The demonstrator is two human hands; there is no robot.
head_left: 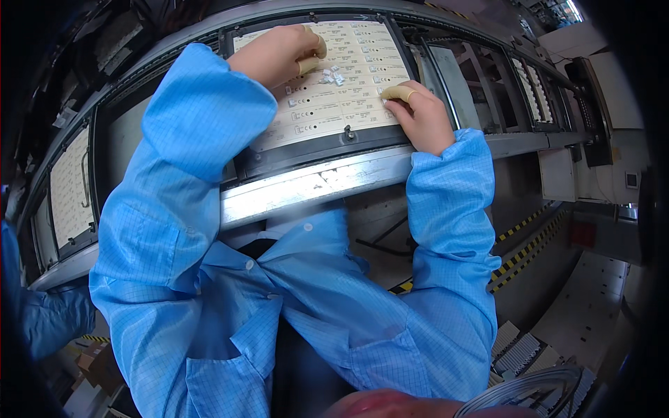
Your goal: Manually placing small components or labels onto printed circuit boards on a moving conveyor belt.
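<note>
A cream panel (327, 111) printed with rows of small labels lies in a black frame (279, 159) before me. My left hand (279, 54) is over its far left part, fingers curled and closed, with yellowish covers on fingertips; what they hold, if anything, is hidden. Just right of those fingertips sits a loose pile of small white parts (333, 75). At the panel's right edge, my right hand (422, 115) is closed in a pinch, a yellowish cover on its index finger. A small white piece (384, 102) shows at its fingertips, touching or just above the panel.
A silver rail (313, 184) runs along the near side of the frame. Another printed panel (71, 188) stands in the line at far left, near a co-worker's blue sleeve (56, 317). Black clips (348, 132) stick up from the frame. Yellow-black tape (526, 258) marks the floor at right.
</note>
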